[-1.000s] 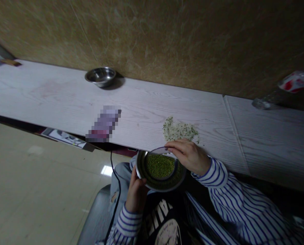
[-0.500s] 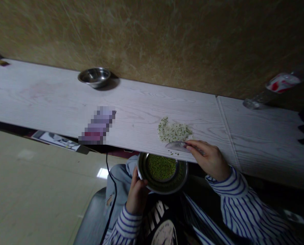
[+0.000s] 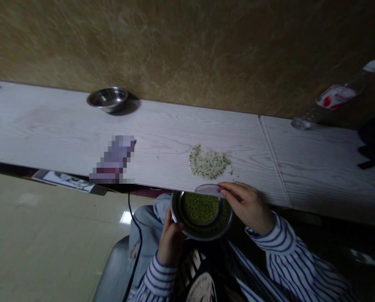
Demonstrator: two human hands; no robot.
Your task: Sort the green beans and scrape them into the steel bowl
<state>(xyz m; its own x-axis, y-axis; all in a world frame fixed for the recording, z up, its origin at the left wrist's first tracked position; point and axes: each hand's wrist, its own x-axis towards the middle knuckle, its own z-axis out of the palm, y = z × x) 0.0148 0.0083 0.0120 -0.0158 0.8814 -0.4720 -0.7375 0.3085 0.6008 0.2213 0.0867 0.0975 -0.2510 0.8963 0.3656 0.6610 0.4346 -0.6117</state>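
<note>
My left hand (image 3: pixel 171 239) grips the left rim of a steel bowl (image 3: pixel 217 233), held below the table's front edge. Green mung beans (image 3: pixel 201 207) cover the bowl's bottom. Between the thumb and fingers of my right hand (image 3: pixel 247 205) is a thin, translucent, curved plastic piece (image 3: pixel 206 189); its exact kind is unclear. That piece lies along the table edge, just above the bowl's far rim. Beyond it, a pile of white rice-like grains mixed with green beans (image 3: pixel 209 162) is spread on the table. A few loose beans lie at the pile's right.
An empty steel bowl (image 3: pixel 108 100) stands near the wall. A blurred-out phone-like object (image 3: pixel 113 159) lies at the front edge, left. A clear bottle with a red-and-white label (image 3: pixel 337 97) and a dark object (image 3: pixel 374 142) are at right. A black cable (image 3: pixel 140 235) hangs down.
My right hand has drawn the plastic piece toward me, from the pile's near side to the table edge. Beans lying there are no longer seen. The view has shifted slightly.
</note>
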